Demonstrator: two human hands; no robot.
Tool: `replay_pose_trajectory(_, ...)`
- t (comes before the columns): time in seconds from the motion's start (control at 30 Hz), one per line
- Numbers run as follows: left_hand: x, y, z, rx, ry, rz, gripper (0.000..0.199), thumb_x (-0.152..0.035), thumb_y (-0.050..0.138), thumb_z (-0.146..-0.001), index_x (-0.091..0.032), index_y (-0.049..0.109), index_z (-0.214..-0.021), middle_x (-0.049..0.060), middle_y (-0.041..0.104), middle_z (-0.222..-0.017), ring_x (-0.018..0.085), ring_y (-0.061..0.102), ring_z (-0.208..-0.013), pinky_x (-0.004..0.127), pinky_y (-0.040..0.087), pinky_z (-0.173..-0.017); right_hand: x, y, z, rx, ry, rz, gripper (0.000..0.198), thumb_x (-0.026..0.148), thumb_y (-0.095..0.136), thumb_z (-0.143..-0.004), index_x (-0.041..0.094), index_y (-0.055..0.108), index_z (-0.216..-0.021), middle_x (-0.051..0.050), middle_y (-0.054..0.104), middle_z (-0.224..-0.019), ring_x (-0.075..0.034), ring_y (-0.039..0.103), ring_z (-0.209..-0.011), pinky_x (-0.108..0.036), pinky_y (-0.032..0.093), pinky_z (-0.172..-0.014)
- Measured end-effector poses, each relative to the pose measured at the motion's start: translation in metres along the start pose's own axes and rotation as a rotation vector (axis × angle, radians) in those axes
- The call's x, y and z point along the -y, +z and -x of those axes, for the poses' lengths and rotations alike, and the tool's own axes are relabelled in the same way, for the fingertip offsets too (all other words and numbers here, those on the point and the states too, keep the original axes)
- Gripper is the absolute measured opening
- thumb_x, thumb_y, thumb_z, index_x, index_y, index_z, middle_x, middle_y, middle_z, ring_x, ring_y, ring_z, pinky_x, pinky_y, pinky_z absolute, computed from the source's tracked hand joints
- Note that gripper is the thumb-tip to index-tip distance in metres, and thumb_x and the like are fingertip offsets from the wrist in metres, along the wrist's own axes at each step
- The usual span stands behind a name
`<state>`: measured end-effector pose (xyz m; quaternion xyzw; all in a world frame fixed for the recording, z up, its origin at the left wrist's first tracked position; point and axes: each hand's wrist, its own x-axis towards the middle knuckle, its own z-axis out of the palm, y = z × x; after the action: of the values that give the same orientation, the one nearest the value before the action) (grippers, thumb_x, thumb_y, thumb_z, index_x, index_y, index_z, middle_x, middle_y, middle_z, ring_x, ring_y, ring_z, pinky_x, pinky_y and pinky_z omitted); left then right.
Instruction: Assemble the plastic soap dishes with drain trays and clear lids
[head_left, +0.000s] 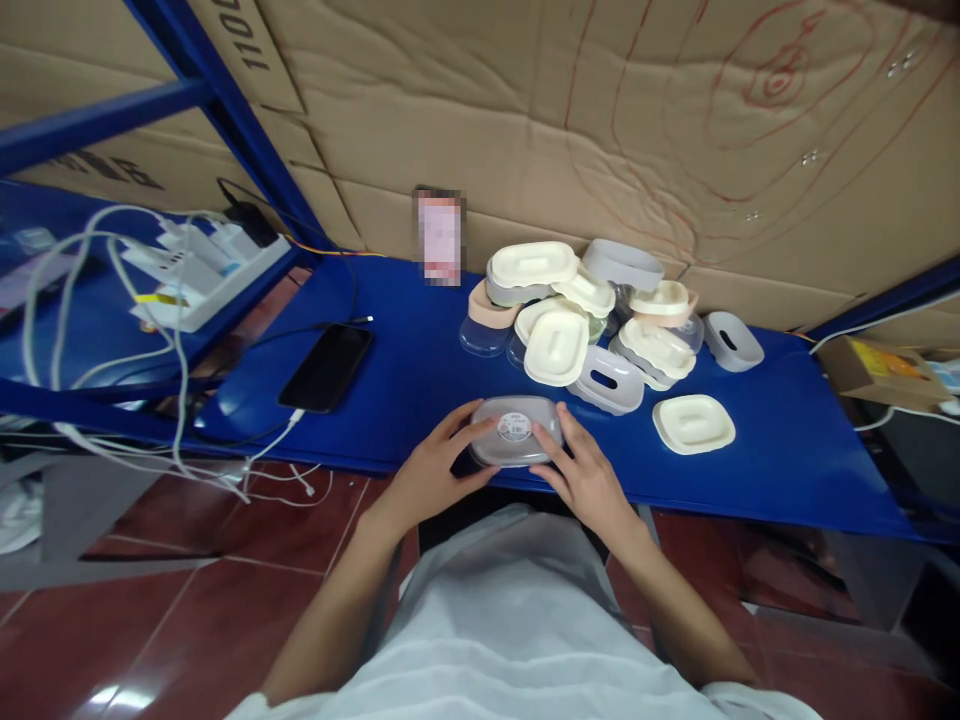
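Nearest the viewer, the left hand (435, 468) and right hand (589, 478) bracket a grey oval box (516, 432) at the front edge of the blue shelf (787, 450), directly ahead of the person's torso. Each hand is partly closed, the fingers curled against one end of the box and the thumbs lying toward its top — a two-sided grip that appears to steady the box on the shelf rather than lift it (whether its base rests fully on the surface cannot be told). The box is shallow and rounded, pale grey, with a small round label at the centre of its lid. Just beyond and to the right lies a single cream lid (693, 422), flat and apart from the rest. Farther back sits a loose heap of containers (592, 315) — cream lids, grey trays and clear tubs piled together within arm's reach. To the left, a black phone (327, 366) lies face up, a white cable at its near end. Farthest, a power strip (202, 268) with tangled white cables sits before the cardboard wall (600, 110).
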<state>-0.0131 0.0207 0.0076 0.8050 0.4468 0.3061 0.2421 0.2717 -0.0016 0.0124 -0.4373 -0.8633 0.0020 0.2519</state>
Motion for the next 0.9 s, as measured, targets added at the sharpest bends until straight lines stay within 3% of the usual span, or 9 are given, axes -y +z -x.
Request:
replay_pose_trajectory(0.1, 0.004, -0.012, 0.01, -0.079, -0.054, -0.097, 0.055, -0.038, 0.073, -0.101, -0.033, 0.057, -0.154, 0.01, 0.053, -0.164, 0.03, 0.06, -0.148, 0.047, 0.056, -0.12, -0.015, -0.01, 0.003, -0.017, 0.034, 0.011, 0.081, 0.034, 0.062, -0.11, 0.03, 0.018, -0.178, -0.018, 0.051, -0.169, -0.033, 0.05, -0.157, -0.058, 0.046, -0.126)
replay_pose_trajectory(0.27, 0.034, -0.047, 0.029, -0.309, -0.137, -0.321, 0.056, -0.043, 0.07, -0.103, -0.026, 0.054, -0.154, 0.017, 0.053, -0.163, 0.038, 0.058, -0.149, 0.06, 0.052, -0.122, -0.059, -0.026, 0.017, -0.119, 0.311, 0.231, 0.067, 0.038, 0.06, -0.111, 0.023, 0.036, -0.171, -0.018, 0.056, -0.164, -0.038, 0.048, -0.156, -0.065, 0.036, -0.127)
replay_pose_trajectory(0.4, 0.044, -0.063, 0.027, -0.41, -0.14, -0.505, 0.067, -0.039, 0.068, -0.104, -0.021, 0.044, -0.164, 0.021, 0.03, -0.177, 0.047, 0.038, -0.162, 0.07, 0.044, -0.125, -0.073, -0.032, 0.03, -0.125, 0.286, 0.274, 0.04, 0.033, 0.062, -0.11, 0.024, 0.063, -0.149, -0.013, 0.072, -0.144, -0.034, 0.063, -0.141, -0.058, 0.04, -0.121)
replay_pose_trajectory(0.5, 0.026, -0.05, 0.014, -0.489, -0.045, -0.565, 0.068, -0.03, 0.067, -0.104, -0.022, 0.041, -0.167, 0.018, 0.025, -0.18, 0.045, 0.032, -0.165, 0.066, 0.04, -0.13, -0.066, -0.036, 0.039, -0.155, 0.237, 0.229, 0.029, 0.027, 0.063, -0.109, 0.024, 0.069, -0.138, -0.011, 0.076, -0.133, -0.03, 0.068, -0.13, -0.052, 0.046, -0.115)
replay_pose_trajectory(0.57, 0.005, -0.03, -0.001, -0.418, 0.038, -0.514, 0.065, -0.024, 0.061, -0.106, -0.026, 0.04, -0.168, 0.014, 0.037, -0.176, 0.037, 0.042, -0.161, 0.056, 0.044, -0.13, -0.06, -0.037, 0.045, -0.134, 0.205, 0.189, 0.03, 0.025, 0.062, -0.109, 0.024, 0.068, -0.139, -0.011, 0.075, -0.135, -0.03, 0.066, -0.133, -0.052, 0.047, -0.116)
replay_pose_trajectory(0.63, -0.015, -0.007, -0.02, -0.244, 0.146, -0.475, 0.062, -0.026, 0.057, -0.109, -0.027, 0.039, -0.168, 0.013, 0.048, -0.17, 0.034, 0.051, -0.155, 0.052, 0.05, -0.125, -0.054, -0.038, 0.05, -0.093, 0.176, 0.14, 0.032, 0.024, 0.061, -0.109, 0.024, 0.067, -0.141, -0.011, 0.073, -0.138, -0.03, 0.064, -0.138, -0.051, 0.048, -0.116)
replay_pose_trajectory(0.73, -0.035, 0.022, -0.051, -0.026, 0.213, -0.494, 0.06, -0.032, 0.054, -0.111, -0.023, 0.039, -0.169, 0.013, 0.047, -0.172, 0.034, 0.049, -0.158, 0.053, 0.048, -0.126, -0.052, -0.041, 0.058, -0.061, 0.169, 0.1, 0.032, 0.024, 0.061, -0.109, 0.026, 0.066, -0.141, -0.01, 0.072, -0.141, -0.03, 0.062, -0.141, -0.052, 0.05, -0.116)
replay_pose_trajectory(0.83, -0.039, 0.035, -0.07, 0.054, 0.236, -0.479, 0.052, -0.037, 0.057, -0.111, -0.02, 0.053, -0.159, 0.016, 0.047, -0.172, 0.036, 0.05, -0.156, 0.055, 0.047, -0.126, -0.056, -0.045, 0.07, -0.096, 0.196, 0.083, 0.035, 0.024, 0.062, -0.109, 0.028, 0.066, -0.143, -0.01, 0.072, -0.14, -0.031, 0.064, -0.14, -0.054, 0.053, -0.116)
replay_pose_trajectory(0.9, -0.036, 0.035, -0.069, 0.059, 0.247, -0.421, 0.038, -0.038, 0.059, -0.11, -0.018, 0.065, -0.142, 0.017, 0.055, -0.165, 0.035, 0.056, -0.15, 0.054, 0.049, -0.124, -0.06, -0.047, 0.078, -0.157, 0.228, 0.052, 0.037, 0.023, 0.062, -0.108, 0.029, 0.066, -0.144, -0.01, 0.072, -0.138, -0.031, 0.065, -0.138, -0.056, 0.054, -0.116)
